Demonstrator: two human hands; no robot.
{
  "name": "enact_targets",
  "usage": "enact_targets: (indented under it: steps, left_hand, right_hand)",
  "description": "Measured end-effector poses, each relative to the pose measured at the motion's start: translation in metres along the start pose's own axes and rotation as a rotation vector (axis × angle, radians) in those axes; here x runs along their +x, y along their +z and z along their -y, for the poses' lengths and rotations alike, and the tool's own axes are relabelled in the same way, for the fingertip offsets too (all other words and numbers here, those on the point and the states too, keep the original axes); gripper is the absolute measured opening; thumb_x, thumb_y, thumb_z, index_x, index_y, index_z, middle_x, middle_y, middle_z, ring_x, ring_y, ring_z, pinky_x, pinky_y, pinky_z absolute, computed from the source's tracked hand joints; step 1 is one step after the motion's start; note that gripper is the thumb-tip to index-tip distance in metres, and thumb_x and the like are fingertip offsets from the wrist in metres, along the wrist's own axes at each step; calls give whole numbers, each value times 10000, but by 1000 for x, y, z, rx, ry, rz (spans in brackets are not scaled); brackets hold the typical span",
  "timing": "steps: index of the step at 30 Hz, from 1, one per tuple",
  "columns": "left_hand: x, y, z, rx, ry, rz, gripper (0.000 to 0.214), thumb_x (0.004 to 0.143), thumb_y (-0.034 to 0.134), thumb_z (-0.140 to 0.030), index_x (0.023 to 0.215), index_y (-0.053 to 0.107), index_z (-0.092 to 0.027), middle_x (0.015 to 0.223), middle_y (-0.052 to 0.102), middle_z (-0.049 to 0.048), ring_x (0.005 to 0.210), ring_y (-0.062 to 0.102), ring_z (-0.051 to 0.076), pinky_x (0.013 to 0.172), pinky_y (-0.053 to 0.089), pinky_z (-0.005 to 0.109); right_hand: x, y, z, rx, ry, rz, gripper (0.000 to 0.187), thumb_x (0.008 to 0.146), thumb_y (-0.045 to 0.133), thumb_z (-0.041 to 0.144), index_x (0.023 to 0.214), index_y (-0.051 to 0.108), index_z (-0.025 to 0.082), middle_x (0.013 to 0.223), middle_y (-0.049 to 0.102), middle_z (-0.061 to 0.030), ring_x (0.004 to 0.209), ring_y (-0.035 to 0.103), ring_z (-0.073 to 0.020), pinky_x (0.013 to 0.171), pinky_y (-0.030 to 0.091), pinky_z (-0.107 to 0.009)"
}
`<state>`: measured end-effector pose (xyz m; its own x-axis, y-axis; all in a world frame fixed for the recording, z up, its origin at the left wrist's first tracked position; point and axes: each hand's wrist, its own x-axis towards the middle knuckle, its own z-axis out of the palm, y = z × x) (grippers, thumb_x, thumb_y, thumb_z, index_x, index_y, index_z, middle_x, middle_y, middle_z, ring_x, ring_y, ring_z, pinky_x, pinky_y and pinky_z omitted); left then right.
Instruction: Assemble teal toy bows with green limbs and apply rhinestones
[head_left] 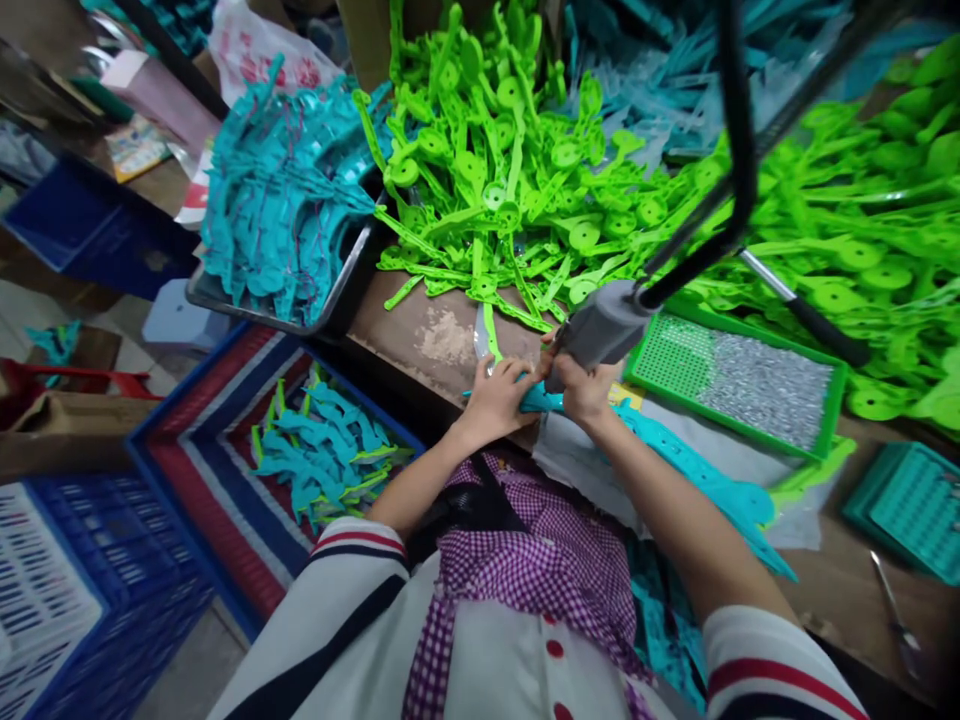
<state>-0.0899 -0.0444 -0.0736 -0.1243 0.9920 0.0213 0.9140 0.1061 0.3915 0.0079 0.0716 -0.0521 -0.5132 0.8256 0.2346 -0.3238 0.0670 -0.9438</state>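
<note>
My right hand (586, 388) is wrapped round a grey electric screwdriver (607, 325) hung from a black bent arm. My left hand (496, 402) has its fingers closed on a long teal plastic part (541, 401) just left of the screwdriver. The screwdriver's tip is hidden behind my fingers. A bright green plastic piece (491, 335) lies just beyond my left fingertips. To the right, a longer teal plastic piece (690, 455) rests along the table's near side, partly behind my right forearm. A green tray (671, 350) of small silvery screws stands beyond it.
A large heap of green plastic parts (510, 150) covers the back. Teal parts (274, 190) fill a black tray (330, 300) at left. Below it, a blue-rimmed lined crate (187, 490) holds mixed parts. A screwdriver (892, 600) lies at right near teal trays (911, 500).
</note>
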Motion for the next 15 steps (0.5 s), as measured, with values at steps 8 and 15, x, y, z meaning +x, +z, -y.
enact_targets:
  steps: [8, 15]
  left_hand:
    - [3, 8, 6, -24, 5, -25, 548, 807, 803, -461, 1273, 630, -230, 1325, 640, 102, 1296, 520, 309, 1199, 241, 538]
    - [4, 10, 10, -48, -3, -19, 580, 795, 810, -510, 1276, 636, -237, 1326, 638, 93, 1288, 532, 306, 1214, 225, 556]
  right_hand:
    - [0, 0, -6, -52, 18, 55, 240, 676, 773, 426, 673, 609, 251, 595, 573, 22, 590, 604, -184, 532, 573, -372]
    - [-11, -1, -1, -107, -14, -18, 294, 702, 753, 500, 684, 606, 246, 579, 540, 25, 571, 576, -166, 500, 523, -333]
